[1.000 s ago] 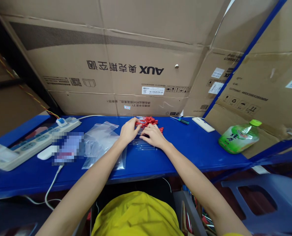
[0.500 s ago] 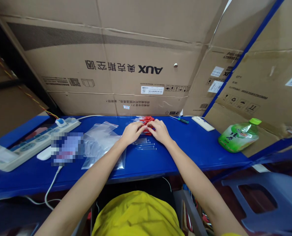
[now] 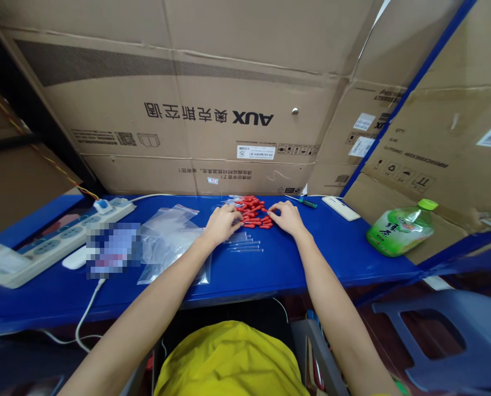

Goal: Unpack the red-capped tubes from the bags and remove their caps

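Observation:
A heap of small red rubber bulbs (image 3: 251, 208), like dropper bulbs, lies on the blue table between my hands. To its left is my left hand (image 3: 224, 223), thumb and fingers closed together at the heap's edge; what they hold is too small to make out. At the right side of the heap, my right hand (image 3: 285, 217) has its fingertips pinched at a red bulb (image 3: 264, 210). Thin clear tubes (image 3: 245, 246) lie in a rough row just in front of the heap. More clear tubes (image 3: 234, 200) stick out behind my left hand.
Clear plastic bags (image 3: 167, 236) lie left of my left forearm, near a pixelated item (image 3: 113, 247) and a white power strip (image 3: 64, 236). A green screwdriver (image 3: 307, 203), a white flat case (image 3: 340, 208) and a green bottle (image 3: 400, 230) are rightward. Cardboard (image 3: 212, 148) walls the back.
My right hand has moved right, away from my left hand, so the red bulbs between them now show. My left hand has stayed almost in place.

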`<action>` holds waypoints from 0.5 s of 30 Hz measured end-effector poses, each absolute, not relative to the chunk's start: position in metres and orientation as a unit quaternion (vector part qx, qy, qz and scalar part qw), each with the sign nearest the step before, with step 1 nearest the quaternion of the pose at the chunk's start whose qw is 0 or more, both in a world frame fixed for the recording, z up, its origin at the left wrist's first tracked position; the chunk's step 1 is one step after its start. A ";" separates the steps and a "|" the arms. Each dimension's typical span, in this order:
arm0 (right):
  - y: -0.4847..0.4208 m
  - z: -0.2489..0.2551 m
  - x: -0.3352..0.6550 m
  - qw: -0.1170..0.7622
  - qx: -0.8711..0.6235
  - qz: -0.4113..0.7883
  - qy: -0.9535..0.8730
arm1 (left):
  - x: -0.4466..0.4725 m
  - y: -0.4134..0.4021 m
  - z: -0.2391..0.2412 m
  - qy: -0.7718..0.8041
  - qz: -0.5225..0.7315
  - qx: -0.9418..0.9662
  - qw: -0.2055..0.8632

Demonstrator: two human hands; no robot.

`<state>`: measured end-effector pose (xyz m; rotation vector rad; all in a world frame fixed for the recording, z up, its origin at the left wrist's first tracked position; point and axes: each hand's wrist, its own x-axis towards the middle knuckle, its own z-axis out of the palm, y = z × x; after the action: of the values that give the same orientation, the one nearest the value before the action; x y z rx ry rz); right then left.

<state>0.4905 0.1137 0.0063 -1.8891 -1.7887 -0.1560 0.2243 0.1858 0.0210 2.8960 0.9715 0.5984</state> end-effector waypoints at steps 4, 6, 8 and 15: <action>0.115 0.005 0.489 0.247 -0.698 -0.044 -0.671 | 0.225 0.182 0.023 0.309 0.227 0.923 0.017; 0.115 0.005 0.489 0.248 -0.700 -0.041 -0.669 | 0.225 0.179 0.026 0.311 0.252 0.916 0.035; 0.114 0.008 0.487 0.263 -0.695 -0.042 -0.668 | 0.226 0.176 0.028 0.324 0.270 0.905 0.057; 0.110 0.023 0.447 0.377 -0.566 -0.031 -0.732 | 0.228 0.172 0.024 0.279 0.275 0.915 0.095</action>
<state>0.4470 0.1097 0.0228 -1.4485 -1.8718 -0.0783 0.2283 0.1717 0.0242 2.7133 0.8276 0.8153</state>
